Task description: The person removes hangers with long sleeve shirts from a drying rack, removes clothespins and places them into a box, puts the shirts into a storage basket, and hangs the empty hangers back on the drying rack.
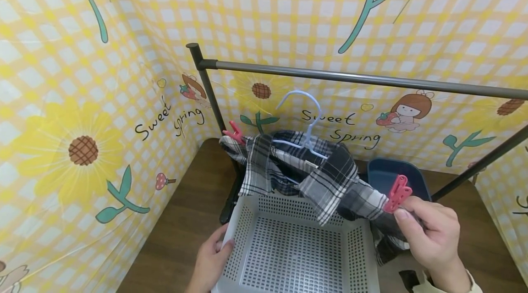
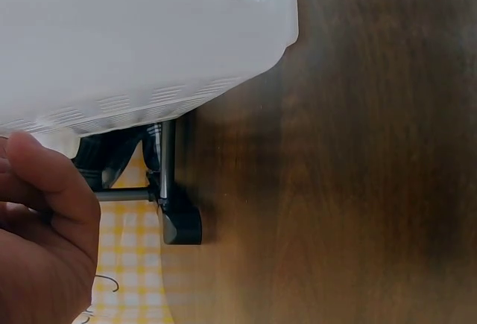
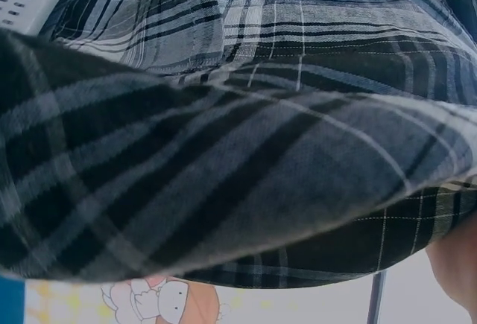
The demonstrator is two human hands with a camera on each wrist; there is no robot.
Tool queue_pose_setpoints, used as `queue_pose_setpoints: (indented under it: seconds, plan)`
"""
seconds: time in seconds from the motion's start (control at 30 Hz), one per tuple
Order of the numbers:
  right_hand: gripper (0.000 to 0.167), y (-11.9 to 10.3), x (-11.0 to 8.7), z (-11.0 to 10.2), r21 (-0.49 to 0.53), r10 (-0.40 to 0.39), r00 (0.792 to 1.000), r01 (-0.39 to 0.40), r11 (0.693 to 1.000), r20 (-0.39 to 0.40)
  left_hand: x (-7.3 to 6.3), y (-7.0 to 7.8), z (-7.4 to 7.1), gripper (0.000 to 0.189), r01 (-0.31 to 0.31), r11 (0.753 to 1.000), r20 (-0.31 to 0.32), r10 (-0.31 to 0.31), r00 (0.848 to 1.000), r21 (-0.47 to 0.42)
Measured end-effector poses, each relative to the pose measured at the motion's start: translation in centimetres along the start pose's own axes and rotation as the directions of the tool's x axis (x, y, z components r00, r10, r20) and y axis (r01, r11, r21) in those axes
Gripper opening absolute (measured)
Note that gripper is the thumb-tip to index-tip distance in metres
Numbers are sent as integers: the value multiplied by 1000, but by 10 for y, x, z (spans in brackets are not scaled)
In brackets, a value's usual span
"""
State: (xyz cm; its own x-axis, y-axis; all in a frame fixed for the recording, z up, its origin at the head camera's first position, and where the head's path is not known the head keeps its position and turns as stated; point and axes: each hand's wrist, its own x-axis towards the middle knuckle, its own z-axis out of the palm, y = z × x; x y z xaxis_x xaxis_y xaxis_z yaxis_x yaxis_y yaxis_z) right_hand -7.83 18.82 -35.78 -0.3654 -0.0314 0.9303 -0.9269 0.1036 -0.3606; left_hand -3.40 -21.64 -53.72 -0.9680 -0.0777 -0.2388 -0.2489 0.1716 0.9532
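A black, grey and white plaid shirt hangs on a pale blue hanger, whose hook stands free below the rack's bar. My right hand pinches a red clothespin at the shirt's right shoulder; the exact finger contact is partly hidden. Another red clothespin sits on the left shoulder. In the right wrist view a sleeve covers most of that hand. My left hand grips the left rim of a perforated light grey basket, thumb on its edge. The shirt's collar and front overlap the basket's far side.
A dark metal rack spans the back, with an upright on either side. Behind the shirt stands a dark blue bin. Brown wood-look floor lies around the basket. Yellow checked sheets enclose the sides and back.
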Motion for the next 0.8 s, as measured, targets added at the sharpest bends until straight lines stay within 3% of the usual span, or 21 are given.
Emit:
queue_pose_setpoints:
  seconds: [0.23, 0.43, 0.57, 0.63, 0.67, 0.73, 0.8]
  plan:
    - [17, -1, -2, 4, 131, -10, 997, 0, 991, 77, 1, 0, -1, 54, -13, 1000, -26, 13, 1000, 25]
    - [16, 2, -13, 3, 142, 7, 988, -29, 989, 155, 2, -2, 1, 51, -16, 999, -53, 19, 998, 48]
    - [17, 3, -21, 3, 134, 25, 983, -49, 990, 179, 2, -4, -4, 40, -96, 990, -127, 109, 986, 106]
    - [18, 4, -25, 3, 128, 35, 982, -60, 990, 186, 3, -5, -9, 32, -179, 971, -183, 207, 961, 156]
    - [18, 4, -26, 3, 131, 40, 981, -65, 989, 190, 4, -4, -12, 28, -226, 956, -215, 264, 940, 187]
    - [18, 3, -29, 2, 128, 47, 980, -73, 989, 196, 6, 1, -19, 24, -320, 919, -261, 375, 890, 230]
    - [19, 3, -32, 2, 123, 51, 979, -77, 989, 199, 9, 10, -25, 24, -430, 870, -275, 486, 829, 242]
